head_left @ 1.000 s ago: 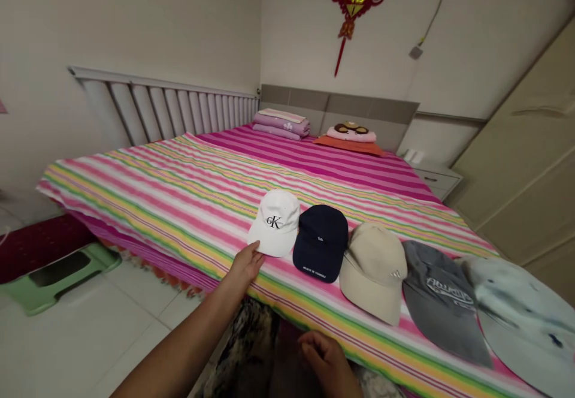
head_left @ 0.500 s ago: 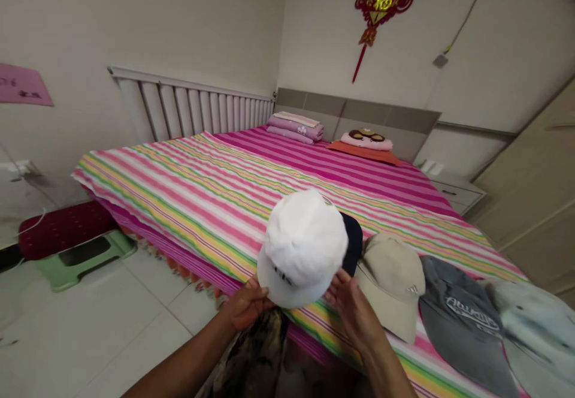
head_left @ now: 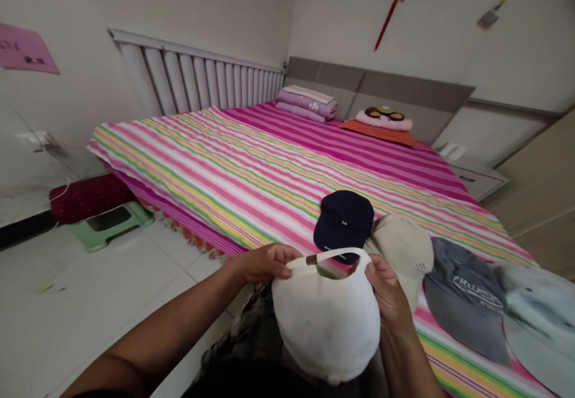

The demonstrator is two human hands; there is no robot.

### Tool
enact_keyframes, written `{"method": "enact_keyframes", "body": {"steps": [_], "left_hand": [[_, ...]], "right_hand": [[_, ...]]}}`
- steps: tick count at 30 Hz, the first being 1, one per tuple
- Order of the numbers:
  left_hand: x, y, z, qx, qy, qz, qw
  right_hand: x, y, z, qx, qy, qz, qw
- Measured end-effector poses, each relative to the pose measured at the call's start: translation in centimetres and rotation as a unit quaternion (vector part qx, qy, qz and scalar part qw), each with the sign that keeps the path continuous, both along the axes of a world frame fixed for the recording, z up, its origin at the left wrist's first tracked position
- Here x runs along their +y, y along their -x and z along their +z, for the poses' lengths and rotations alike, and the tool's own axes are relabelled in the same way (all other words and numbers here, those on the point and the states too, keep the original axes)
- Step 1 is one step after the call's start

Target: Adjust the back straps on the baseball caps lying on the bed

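Note:
A white baseball cap (head_left: 327, 320) is held up between my two hands near my body, its back strap and metal buckle uppermost and facing the bed. My left hand (head_left: 270, 262) pinches the cap's edge beside the buckle. On the other side, my right hand (head_left: 387, 284) grips the edge by the end of the strap opening. The brim is hidden. Just beyond the white cap, a navy cap (head_left: 345, 218) lies on the bed. To its right rest a beige cap (head_left: 405, 248), a dark grey cap with lettering (head_left: 467, 296) and a pale grey-blue cap (head_left: 541, 314).
The bed (head_left: 215, 176) wears a striped sheet, with folded bedding (head_left: 308, 105) and a pink pillow (head_left: 384, 119) by the headboard (head_left: 386, 89). A green stool (head_left: 108, 230) stands on the tiled floor at left. A bedside drawer unit (head_left: 478, 176) stands beyond the bed.
The white cap has come closer to my body and turned, so its back strap now shows instead of its front. The navy cap behind it is uncovered. My view has tilted down.

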State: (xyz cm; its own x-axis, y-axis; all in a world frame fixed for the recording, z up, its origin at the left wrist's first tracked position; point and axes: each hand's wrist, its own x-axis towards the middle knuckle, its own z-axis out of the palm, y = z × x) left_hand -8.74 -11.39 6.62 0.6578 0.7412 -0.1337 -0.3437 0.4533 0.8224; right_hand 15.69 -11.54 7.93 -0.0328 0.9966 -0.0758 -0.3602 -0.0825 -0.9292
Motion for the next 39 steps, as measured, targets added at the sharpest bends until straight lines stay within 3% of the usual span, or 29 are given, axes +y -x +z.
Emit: {"method": "enact_keyframes", "body": {"steps": [3, 5, 8, 11, 14, 19, 23, 28, 31, 36, 39], "left_hand": [[-0.2, -1.3, 1.7, -0.02, 0.0, 0.045, 0.999], [-0.4, -1.9, 2.6, -0.03, -0.005, 0.048, 0.998], [-0.8, -2.4, 3.4, -0.039, -0.013, 0.009, 0.999], [-1.2, -2.8, 3.9, -0.049, -0.006, -0.028, 0.998], [-1.4, -2.9, 4.2, -0.014, -0.011, -0.02, 1.0], [-1.5, -3.0, 4.9, 0.097, -0.035, 0.004, 0.995], [-1.6, -3.3, 5.1, 0.083, -0.023, 0.009, 0.996], [-2.0, -3.7, 4.6, 0.071, -0.028, 0.026, 0.997], [-1.9, -3.4, 4.4, 0.032, -0.021, 0.049, 0.998], [-1.4, -2.3, 4.4, -0.041, -0.023, 0.144, 0.988], [-1.2, -2.0, 4.3, -0.055, -0.032, 0.166, 0.984]], "right_hand": [[0.0, -1.4, 0.4, -0.084, 0.015, 0.046, 0.995], [0.0, -2.0, 1.3, -0.128, -0.021, 0.078, 0.988], [-0.4, -1.7, 3.2, -0.165, -0.116, 0.094, 0.975], [-1.3, 0.0, 4.7, -0.2, -0.101, 0.151, 0.963], [-2.1, 1.7, 5.1, -0.161, -0.055, 0.201, 0.965], [-2.4, 2.7, 4.5, -0.11, -0.04, 0.238, 0.964], [-2.2, 2.8, 4.5, -0.1, -0.032, 0.265, 0.958], [-2.5, 3.1, 4.9, -0.118, -0.031, 0.265, 0.956], [-2.2, 2.9, 4.7, -0.115, -0.02, 0.229, 0.966], [-0.5, 1.9, 3.5, 0.016, 0.012, 0.081, 0.996], [-0.2, 1.9, 2.0, 0.065, 0.052, 0.114, 0.99]]}}
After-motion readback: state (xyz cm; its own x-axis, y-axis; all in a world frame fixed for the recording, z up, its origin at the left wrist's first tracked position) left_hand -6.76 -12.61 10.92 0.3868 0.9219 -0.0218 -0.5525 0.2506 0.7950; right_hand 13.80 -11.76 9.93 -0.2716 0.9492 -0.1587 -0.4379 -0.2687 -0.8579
